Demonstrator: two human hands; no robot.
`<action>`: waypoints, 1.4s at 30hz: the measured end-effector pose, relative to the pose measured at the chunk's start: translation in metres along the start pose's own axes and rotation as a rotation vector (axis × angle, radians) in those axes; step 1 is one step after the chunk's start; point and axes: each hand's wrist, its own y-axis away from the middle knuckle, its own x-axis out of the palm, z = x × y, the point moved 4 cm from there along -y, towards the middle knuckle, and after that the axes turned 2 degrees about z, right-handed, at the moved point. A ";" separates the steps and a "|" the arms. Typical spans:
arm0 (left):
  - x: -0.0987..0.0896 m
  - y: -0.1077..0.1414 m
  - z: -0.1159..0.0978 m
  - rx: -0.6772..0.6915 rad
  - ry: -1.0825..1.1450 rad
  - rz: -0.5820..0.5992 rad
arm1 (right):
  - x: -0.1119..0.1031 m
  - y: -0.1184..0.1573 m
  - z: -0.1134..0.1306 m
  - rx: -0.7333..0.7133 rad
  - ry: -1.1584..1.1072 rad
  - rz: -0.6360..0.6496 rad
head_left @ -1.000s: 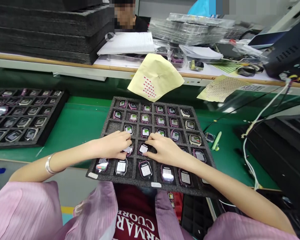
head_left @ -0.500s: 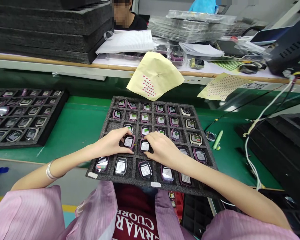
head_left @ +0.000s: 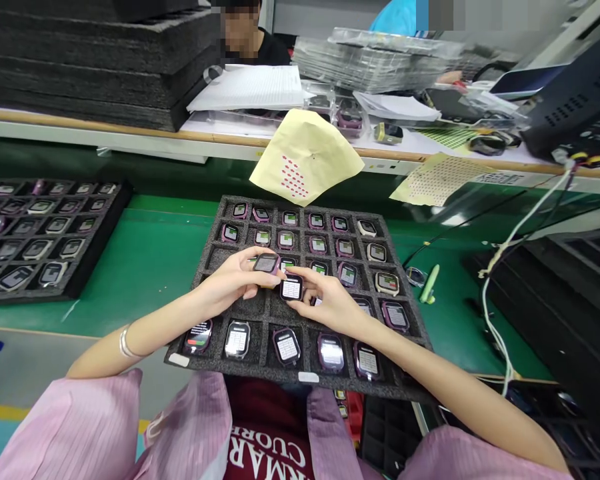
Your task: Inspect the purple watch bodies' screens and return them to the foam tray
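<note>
My left hand [head_left: 225, 283] is closed round the edges of a purple-rimmed smartwatch [head_left: 267, 263], tilted so its face looks grey. Just to its right, my right hand [head_left: 334, 301] pinches a second smartwatch [head_left: 292, 287] by top and bottom, its lit screen showing a white grid. The two watches are nearly touching, raised over the middle of a black foam tray [head_left: 260, 369]. Rows of watches lie in its compartments, among them a clear-cased watch [head_left: 238, 339] and a purple watch [head_left: 287, 346] in the front row. My hands hide part of the middle rows.
Another foam tray of watches [head_left: 55, 283] lies at left on the green bench. Yellow sticker sheets [head_left: 325, 157] hang from the shelf edge. Stacked black foam [head_left: 80, 60] and clear plastic trays [head_left: 360, 60] stand above. A green pen-like tool [head_left: 431, 283] and a white cable [head_left: 500, 267] are at right.
My left hand has lifted and tilted its watch toward the right one. The right watch has come up slightly between the fingers. The whole view has shifted a little.
</note>
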 end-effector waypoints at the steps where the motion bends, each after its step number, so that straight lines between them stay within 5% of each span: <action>1: -0.001 0.000 0.001 -0.011 -0.014 0.005 | 0.000 0.000 -0.002 0.082 -0.165 0.022; 4: -0.004 0.004 0.002 -0.037 -0.038 0.047 | -0.002 0.002 0.002 0.202 -0.514 0.067; 7: -0.005 0.008 0.002 -0.064 0.021 0.087 | -0.009 0.003 0.012 0.165 -0.618 0.008; 12: 0.000 0.008 0.004 -0.038 0.245 0.195 | -0.016 0.009 0.022 0.106 -0.575 -0.158; 18: 0.009 0.006 0.003 0.034 0.208 0.188 | -0.020 0.010 0.019 0.108 -0.480 -0.288; 32: 0.025 0.007 -0.010 0.209 0.008 0.101 | -0.029 0.020 0.029 0.099 -0.424 -0.315; 42: 0.032 0.010 -0.007 0.089 0.233 0.186 | -0.028 0.019 0.027 0.097 -0.473 -0.335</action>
